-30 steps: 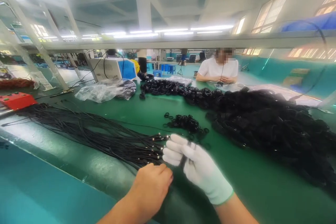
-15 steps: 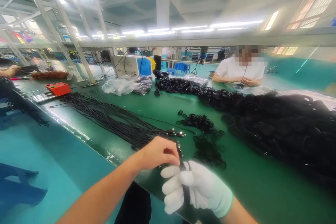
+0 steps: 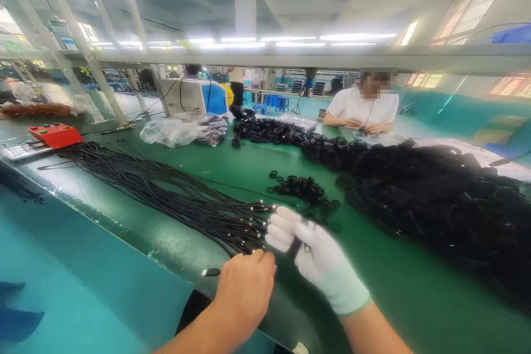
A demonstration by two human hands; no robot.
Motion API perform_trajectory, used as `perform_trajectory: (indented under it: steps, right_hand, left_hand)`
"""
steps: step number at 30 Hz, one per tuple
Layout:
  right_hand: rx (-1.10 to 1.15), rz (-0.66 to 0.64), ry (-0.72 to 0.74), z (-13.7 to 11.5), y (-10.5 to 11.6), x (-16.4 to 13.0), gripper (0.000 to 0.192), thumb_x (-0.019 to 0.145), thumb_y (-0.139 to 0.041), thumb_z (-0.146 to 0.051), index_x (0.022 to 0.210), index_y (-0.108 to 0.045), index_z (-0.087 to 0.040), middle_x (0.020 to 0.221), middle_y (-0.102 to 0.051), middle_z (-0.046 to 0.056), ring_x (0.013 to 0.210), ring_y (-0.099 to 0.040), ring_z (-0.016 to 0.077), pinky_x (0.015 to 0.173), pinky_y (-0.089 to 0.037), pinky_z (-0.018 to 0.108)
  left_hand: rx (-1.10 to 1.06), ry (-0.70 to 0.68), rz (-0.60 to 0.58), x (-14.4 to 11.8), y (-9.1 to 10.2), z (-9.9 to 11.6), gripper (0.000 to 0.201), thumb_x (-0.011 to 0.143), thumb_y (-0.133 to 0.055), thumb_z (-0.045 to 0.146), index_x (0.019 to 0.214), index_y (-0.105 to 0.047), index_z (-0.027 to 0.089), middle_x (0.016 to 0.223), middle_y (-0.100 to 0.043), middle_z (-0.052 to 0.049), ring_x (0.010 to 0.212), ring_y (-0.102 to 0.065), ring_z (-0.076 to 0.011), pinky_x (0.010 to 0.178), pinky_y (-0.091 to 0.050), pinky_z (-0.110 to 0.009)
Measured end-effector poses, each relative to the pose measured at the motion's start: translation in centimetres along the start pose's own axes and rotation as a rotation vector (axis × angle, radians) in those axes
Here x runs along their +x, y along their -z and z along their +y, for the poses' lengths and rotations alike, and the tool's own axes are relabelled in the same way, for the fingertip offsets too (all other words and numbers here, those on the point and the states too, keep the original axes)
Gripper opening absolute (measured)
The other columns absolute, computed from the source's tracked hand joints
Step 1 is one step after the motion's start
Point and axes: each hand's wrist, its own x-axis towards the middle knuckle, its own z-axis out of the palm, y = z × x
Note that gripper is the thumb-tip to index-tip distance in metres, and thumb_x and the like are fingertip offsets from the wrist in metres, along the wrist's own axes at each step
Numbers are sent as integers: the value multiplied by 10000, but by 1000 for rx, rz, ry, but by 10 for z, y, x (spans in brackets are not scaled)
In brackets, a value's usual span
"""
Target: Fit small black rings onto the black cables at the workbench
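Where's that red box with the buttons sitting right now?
The red box sits at the far left of the green table in the head view, beside the far ends of the black cables, well away from both hands.

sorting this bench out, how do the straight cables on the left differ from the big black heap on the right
The straight cables lie stretched out side by side in a long flat fan, silver plug ends pointing toward the hands; the black heap is a tall tangled mound of coiled bundles. The fan is thin and low, while the heap is far bulkier. The left hand is at the straight cables' ends; the heap lies untouched. Both are black cable on the green table.
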Motion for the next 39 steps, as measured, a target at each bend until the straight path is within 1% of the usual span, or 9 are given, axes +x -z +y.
perform_trajectory:
  steps: [4,8,15,21,24,28,30,35,39]
  right_hand:
    - [-27,98,-21,6,-4,0,457,692,-741,-340,1074,-583,-145,961,-641,100,878,-597,215,899,-404,445]
    - [-86,-78,-142,14,-11,-2,359,703,-731,-311,991,-622,-127,864,-641,77,841,-578,199,844,-424,387]
    - [101,-287,-347,27,-12,-8,341,726,-707,-256,988,-592,-71,761,-516,40,714,-510,130,748,-441,344]
    - [202,-256,-440,32,0,-8,308,733,-687,-244,939,-602,-32,705,-517,34,673,-585,148,748,-472,380]
    - [203,-273,-428,32,3,-11,348,719,-695,-259,949,-611,-12,684,-571,56,681,-632,199,735,-495,439]
    - [251,-278,-440,31,3,-13,328,707,-704,-278,914,-611,-41,678,-606,54,672,-654,216,721,-506,443]
    - [259,-285,-454,29,3,-13,326,681,-727,-275,897,-607,-62,709,-630,59,695,-660,215,755,-497,449]
    - [102,-280,-361,23,-1,-10,301,720,-694,-286,927,-635,-75,735,-693,109,801,-670,254,834,-464,506]
    - [-67,-354,-353,14,-10,-9,314,754,-627,-302,933,-660,-47,726,-705,151,879,-659,299,813,-476,484]
  left_hand:
    - [59,-202,117,0,8,0,189,848,-434,149,725,-575,179,700,-637,-33,590,-583,-174,537,-339,-279]
    - [165,-563,267,15,37,-25,133,844,-525,237,725,-544,180,704,-618,-20,681,-545,-177,623,-337,-308]
    - [30,-761,123,49,64,-49,161,801,-629,333,730,-585,196,706,-634,39,711,-523,-125,758,-351,-282]
    - [-44,-727,145,47,66,-42,191,853,-515,167,720,-649,194,930,-648,-22,955,-527,-185,868,-354,-321]
    - [-287,-640,-109,51,68,-45,172,828,-533,173,692,-639,181,786,-635,-8,780,-561,-144,692,-409,-242]
    - [-870,-292,-416,54,48,-52,134,780,-578,263,875,-603,172,669,-568,30,540,-501,-94,477,-373,-191]
    - [-1071,-187,-398,49,34,-50,157,795,-541,267,905,-579,161,656,-525,38,504,-449,-79,444,-340,-185]
    - [-1172,-149,-92,29,14,-39,137,843,-477,231,859,-590,154,753,-550,14,668,-467,-100,601,-384,-211]
    - [-1288,-140,-126,19,12,-40,119,848,-473,200,938,-544,168,818,-560,7,722,-485,-108,645,-398,-223]
